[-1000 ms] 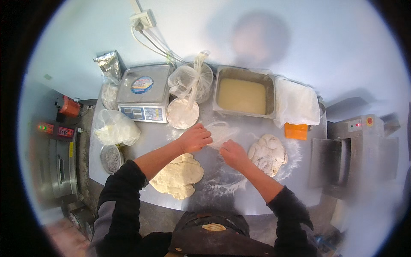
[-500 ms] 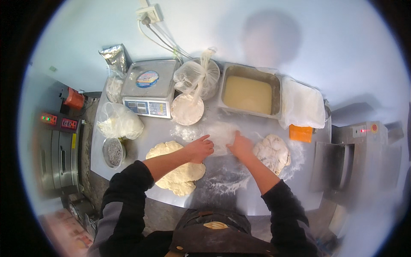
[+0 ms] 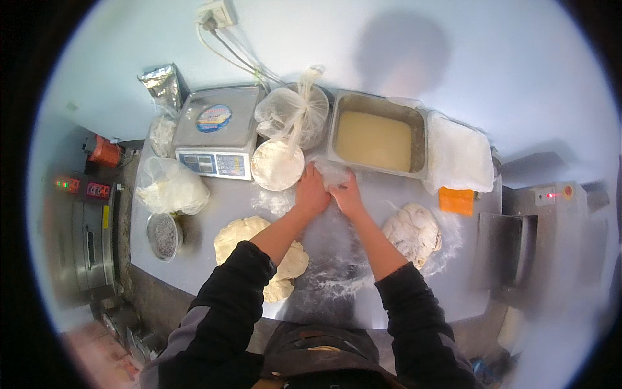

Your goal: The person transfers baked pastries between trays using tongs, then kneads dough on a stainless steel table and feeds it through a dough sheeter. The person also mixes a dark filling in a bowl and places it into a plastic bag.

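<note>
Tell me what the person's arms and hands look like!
The left hand and right hand wear no gloves. The forearms are bare, too. Higher up are dark, black-looking sleeves: the left sleeve has a grey patch along its outer side.

Plastic film (image 3: 332,172): between the fingers of the left hand (image 3: 313,191) and right hand (image 3: 347,196).
Flour bowl (image 3: 275,167): just left of the left fingers.
Scale (image 3: 217,129): farther left, past the bowl.
Tied bag (image 3: 301,111): behind the left fingers.
Pan (image 3: 420,146): behind and right of the right fingers, liquid (image 3: 374,141) in it.
Left dough (image 3: 237,235): before the fingers, leftward, partly under the forearm.
Right dough (image 3: 413,235): before the fingers, rightward.
</note>
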A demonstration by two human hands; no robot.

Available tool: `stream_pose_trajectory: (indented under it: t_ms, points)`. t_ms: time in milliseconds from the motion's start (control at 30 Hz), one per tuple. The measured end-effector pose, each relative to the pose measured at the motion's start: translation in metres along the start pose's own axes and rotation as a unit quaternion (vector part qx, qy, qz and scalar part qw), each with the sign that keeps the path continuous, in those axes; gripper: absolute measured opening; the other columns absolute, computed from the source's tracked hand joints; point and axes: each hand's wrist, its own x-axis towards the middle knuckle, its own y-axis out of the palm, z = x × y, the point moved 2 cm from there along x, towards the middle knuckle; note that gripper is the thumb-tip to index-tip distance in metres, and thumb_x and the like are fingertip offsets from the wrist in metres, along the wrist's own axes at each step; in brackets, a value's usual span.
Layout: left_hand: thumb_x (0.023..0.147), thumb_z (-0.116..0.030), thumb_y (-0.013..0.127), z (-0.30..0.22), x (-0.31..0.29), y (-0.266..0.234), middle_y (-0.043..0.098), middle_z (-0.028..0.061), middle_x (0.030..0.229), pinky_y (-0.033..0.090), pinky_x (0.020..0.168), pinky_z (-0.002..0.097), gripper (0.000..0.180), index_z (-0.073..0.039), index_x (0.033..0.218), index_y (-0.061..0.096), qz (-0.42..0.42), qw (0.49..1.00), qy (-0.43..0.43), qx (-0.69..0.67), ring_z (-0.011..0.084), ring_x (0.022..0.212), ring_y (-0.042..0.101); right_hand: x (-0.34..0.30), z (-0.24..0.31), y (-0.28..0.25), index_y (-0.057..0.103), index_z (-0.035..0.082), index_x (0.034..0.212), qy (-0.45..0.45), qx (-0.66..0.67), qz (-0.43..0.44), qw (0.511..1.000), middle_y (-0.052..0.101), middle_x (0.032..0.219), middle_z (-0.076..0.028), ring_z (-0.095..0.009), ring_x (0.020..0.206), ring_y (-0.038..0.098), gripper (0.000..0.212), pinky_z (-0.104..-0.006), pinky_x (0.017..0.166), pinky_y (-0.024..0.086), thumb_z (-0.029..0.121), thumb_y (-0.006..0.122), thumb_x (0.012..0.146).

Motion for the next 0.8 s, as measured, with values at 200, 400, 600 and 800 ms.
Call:
stream_pose_trajectory:
  t_ms: [200,400,600,800]
  points:
    - [0.081,-0.014,0.075,-0.002,-0.006,-0.008,0.032,0.0308,0.165,0.034,0.124,0.0540,0.077,0.010,0.148,0.044,-0.005,0.999,0.010,-0.040,0.0480,0.150,0.037,-0.119,0.023,-0.104,0.043,0.009,0.162,-0.020,-0.251,-0.063,0.966,0.057,0.146,-0.026,-0.044,0.140,0.053,0.080,-0.0504,0.117,0.043,0.025,0.076,0.092]
    - [0.082,-0.018,0.076,-0.034,-0.088,-0.006,0.024,0.0302,0.171,0.018,0.131,0.0565,0.085,0.004,0.156,0.039,-0.042,0.999,0.000,-0.029,0.0457,0.160,0.023,-0.162,-0.003,-0.219,0.041,0.012,0.165,-0.037,-0.536,-0.194,0.821,0.037,0.166,-0.026,-0.045,0.158,0.028,0.085,-0.0654,0.127,0.018,0.054,0.069,0.096]
    - [0.087,-0.029,0.075,-0.138,-0.141,0.059,0.025,0.0296,0.172,0.018,0.130,0.0592,0.088,0.001,0.161,0.036,0.012,0.993,0.012,-0.114,0.0449,0.160,0.023,-0.134,-0.008,-0.245,0.042,0.009,0.163,-0.043,-0.494,-0.103,0.862,0.042,0.164,-0.024,-0.043,0.157,0.031,0.087,-0.0649,0.128,0.017,0.060,0.064,0.097]
    - [0.096,-0.041,0.069,-0.218,-0.090,0.160,0.033,0.0276,0.169,0.020,0.129,0.0593,0.082,0.003,0.159,0.039,-0.038,0.995,-0.028,-0.085,0.0432,0.158,0.028,-0.059,-0.020,-0.267,0.048,0.006,0.158,-0.138,-0.498,0.036,0.856,0.050,0.159,-0.022,-0.041,0.156,0.035,0.078,-0.0617,0.128,0.022,0.058,0.058,0.101]
